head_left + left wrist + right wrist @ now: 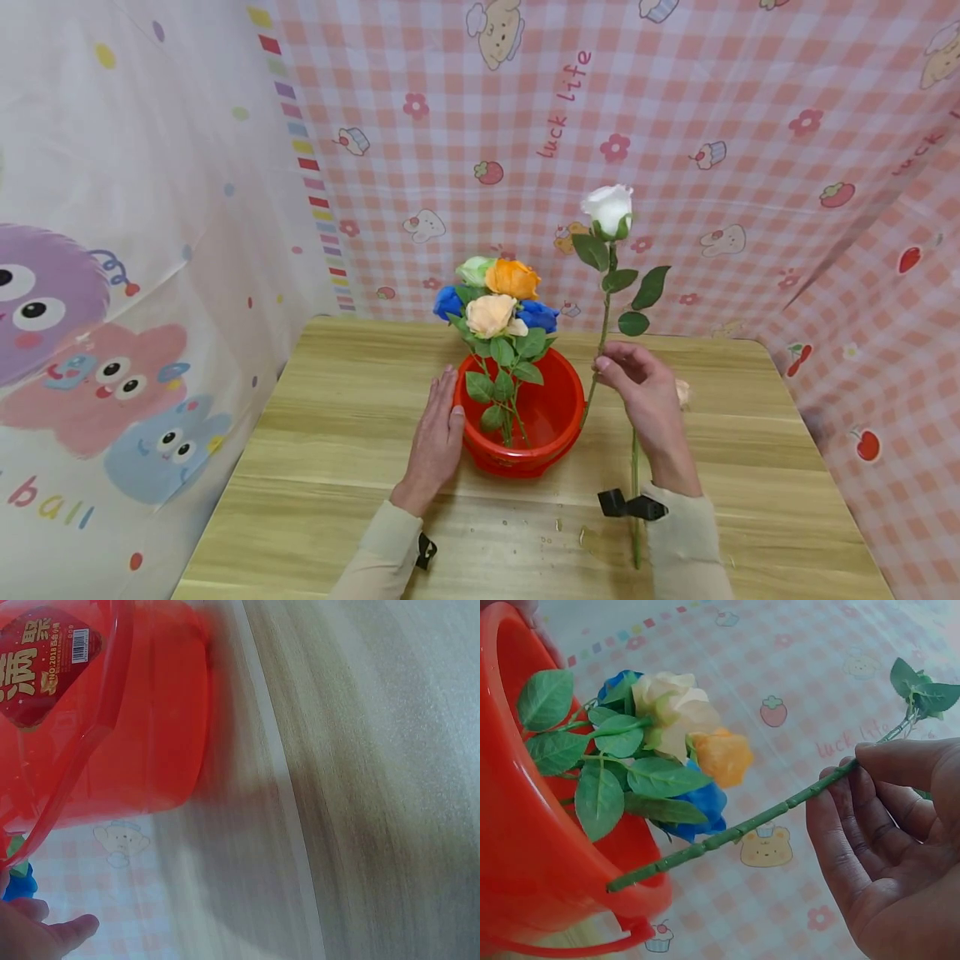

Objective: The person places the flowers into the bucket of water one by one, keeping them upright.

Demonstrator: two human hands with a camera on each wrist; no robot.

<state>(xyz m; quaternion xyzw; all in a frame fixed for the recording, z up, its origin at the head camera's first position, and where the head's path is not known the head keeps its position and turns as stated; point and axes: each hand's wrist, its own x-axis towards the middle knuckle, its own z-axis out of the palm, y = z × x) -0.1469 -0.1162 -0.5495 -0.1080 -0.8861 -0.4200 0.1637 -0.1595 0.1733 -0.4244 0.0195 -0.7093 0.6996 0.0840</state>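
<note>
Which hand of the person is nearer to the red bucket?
Left. The left hand rests against the left side of the red bucket; the right hand is apart, to its right, pinching a white rose.

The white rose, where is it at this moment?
In the head view, the white rose is right of centre, its stem pinched by the right hand near the red bucket, its bloom above and right of the orange rose.

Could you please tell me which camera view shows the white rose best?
The head view, because it shows the white rose with bloom, leaves and stem together. The right wrist view shows its stem close up and some leaves but no clear bloom; the left wrist view shows none of it.
</note>
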